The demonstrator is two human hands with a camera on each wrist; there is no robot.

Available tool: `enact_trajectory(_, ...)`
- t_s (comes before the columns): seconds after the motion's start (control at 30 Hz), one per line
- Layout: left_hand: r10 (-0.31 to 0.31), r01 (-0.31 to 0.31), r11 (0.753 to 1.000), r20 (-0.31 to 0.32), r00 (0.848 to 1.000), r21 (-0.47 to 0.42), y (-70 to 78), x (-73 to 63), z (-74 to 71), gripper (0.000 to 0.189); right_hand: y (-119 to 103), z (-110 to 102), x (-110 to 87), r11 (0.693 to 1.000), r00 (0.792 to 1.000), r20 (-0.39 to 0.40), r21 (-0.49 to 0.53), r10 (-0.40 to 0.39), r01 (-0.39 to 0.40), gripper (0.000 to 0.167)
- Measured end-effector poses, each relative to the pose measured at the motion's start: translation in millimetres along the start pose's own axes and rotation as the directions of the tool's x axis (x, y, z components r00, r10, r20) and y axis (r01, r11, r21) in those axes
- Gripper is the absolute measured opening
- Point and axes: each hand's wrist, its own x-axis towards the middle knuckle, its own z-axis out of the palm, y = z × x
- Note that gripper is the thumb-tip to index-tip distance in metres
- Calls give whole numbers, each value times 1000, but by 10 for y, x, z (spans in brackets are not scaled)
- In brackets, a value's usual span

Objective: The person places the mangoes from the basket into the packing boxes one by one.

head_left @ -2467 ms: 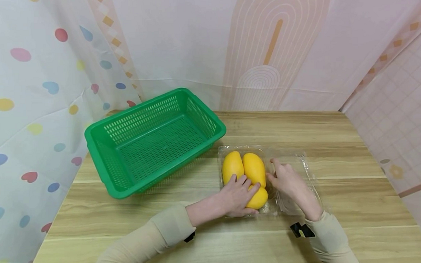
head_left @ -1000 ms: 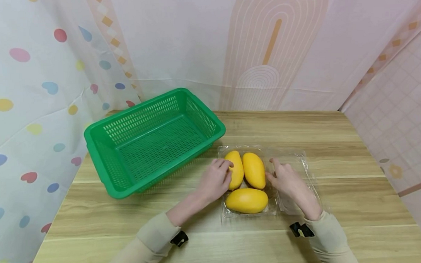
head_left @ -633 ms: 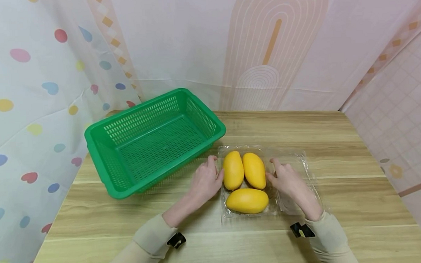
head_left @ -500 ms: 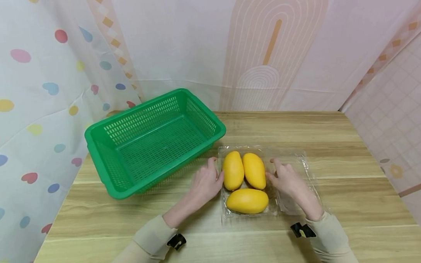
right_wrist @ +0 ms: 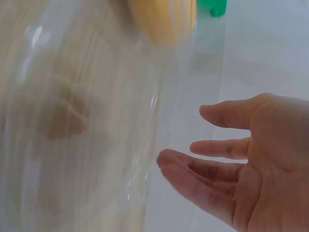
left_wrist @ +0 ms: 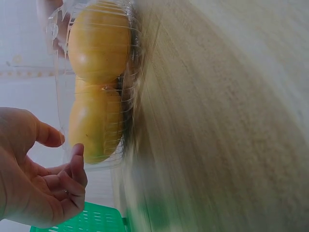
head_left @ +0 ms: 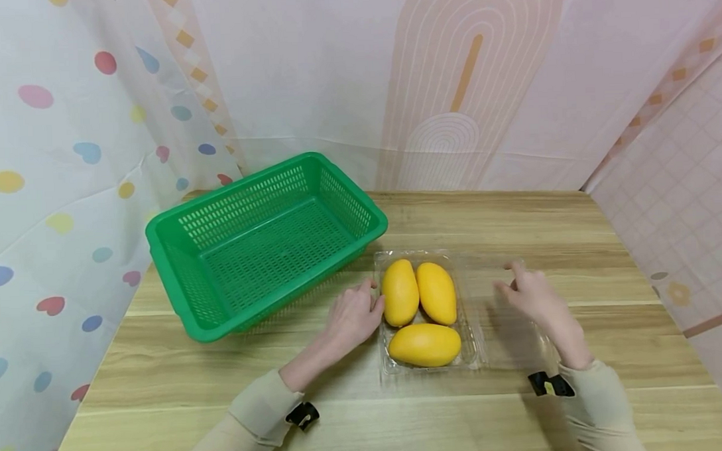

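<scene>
Three yellow mangoes (head_left: 424, 345) lie in the base of a clear plastic clamshell box (head_left: 396, 368), two side by side and one across the front. Its clear lid (head_left: 490, 334) is folded out to the right. My left hand (head_left: 353, 312) is at the box's left side, thumb tip at the rim and the other fingers loosely bent beside the wall. Over on the lid's outer side is my right hand (head_left: 537, 299), with fingers apart and gently bent. In the right wrist view, its fingertips (right_wrist: 169, 159) are close to the lid's edge.
A green plastic basket (head_left: 361, 242) with perforated walls stands at the back left, just left of the box. All stand on a wood-grain table (head_left: 628, 349). Patterned curtains (head_left: 308, 68) hang behind and along both sides.
My left hand has withdrawn from over the mangoes to the box's left side. The front mango is fully uncovered. My right hand has moved right, from beside the mangoes towards the lid's outer edge.
</scene>
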Motion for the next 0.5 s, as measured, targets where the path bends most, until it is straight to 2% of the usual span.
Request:
enact_trajectory(0.1,-3,4,999,24,1000,-32,-4,-12,-8,32,118,-63,-29,999,1000,-7,-27,18,-18,46)
enact_trajectory(0.23,-2,5,998,46,999,-68,-7,-28,-18,29,258,-105,-58,994,995,40,-56,93,-91,50)
enact_trajectory(0.37,10,-7,998,40,999,-68,-22,-39,-16,22,372,-120,-80,976,979,90,-135,183,-171,54)
enact_trajectory(0.5,19,-17,998,23,1000,-54,-42,-45,-11,16,476,-120,-95,961,966,123,-188,227,-202,48)
